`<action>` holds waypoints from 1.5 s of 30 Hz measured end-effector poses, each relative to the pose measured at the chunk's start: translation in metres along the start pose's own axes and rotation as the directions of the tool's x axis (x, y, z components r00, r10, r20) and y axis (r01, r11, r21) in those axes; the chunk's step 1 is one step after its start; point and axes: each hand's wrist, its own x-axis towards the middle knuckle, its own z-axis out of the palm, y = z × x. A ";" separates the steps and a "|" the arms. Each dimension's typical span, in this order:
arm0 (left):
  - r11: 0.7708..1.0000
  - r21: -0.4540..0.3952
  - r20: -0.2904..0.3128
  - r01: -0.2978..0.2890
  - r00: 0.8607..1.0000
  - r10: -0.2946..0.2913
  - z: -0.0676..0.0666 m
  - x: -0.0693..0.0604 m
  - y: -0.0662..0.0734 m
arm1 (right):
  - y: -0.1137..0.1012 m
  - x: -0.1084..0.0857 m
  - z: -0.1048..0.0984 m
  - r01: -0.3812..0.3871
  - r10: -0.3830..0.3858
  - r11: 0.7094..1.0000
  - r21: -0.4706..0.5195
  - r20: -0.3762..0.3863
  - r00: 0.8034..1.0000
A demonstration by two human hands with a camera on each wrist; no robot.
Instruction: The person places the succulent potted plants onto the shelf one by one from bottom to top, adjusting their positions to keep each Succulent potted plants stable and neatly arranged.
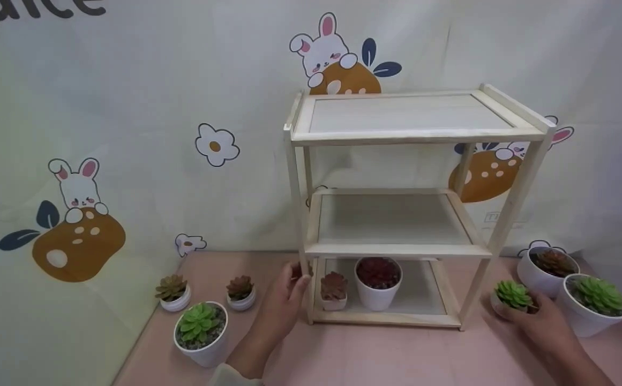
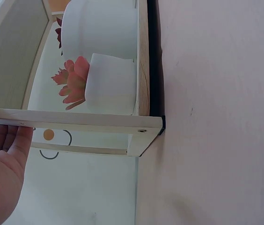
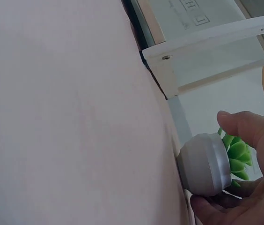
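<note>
My left hand [image 1: 278, 308] grips the left front post [image 2: 80, 120] of a three-tier wooden shelf [image 1: 407, 115], thumb and fingers on opposite sides. On the bottom tier stand a small pink-red succulent [image 1: 334, 287] in a light pot and a larger dark red succulent [image 1: 378, 276] in a white pot. Right of the shelf, my right hand [image 1: 549, 324] is around a small green succulent [image 1: 513, 294], fingers curled at its pot [image 3: 204, 164]. In the right wrist view the thumb sits by the leaves, a little off the pot, which appears to stand on the table.
Two larger pots, a brown-red succulent [image 1: 538, 273] and a green succulent [image 1: 592, 316], stand by the right hand. At left are a green succulent [image 1: 203, 343] and two small ones, olive [image 1: 174, 303] and reddish [image 1: 241, 300]. A printed cloth [image 1: 155, 80] hangs behind the pink table [image 1: 369, 356].
</note>
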 end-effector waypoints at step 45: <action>0.998 0.024 -0.005 -0.063 0.998 0.063 0.000 -0.001 -0.001 | 0.006 0.005 0.002 0.028 -0.029 1.000 -0.010 -0.051 0.998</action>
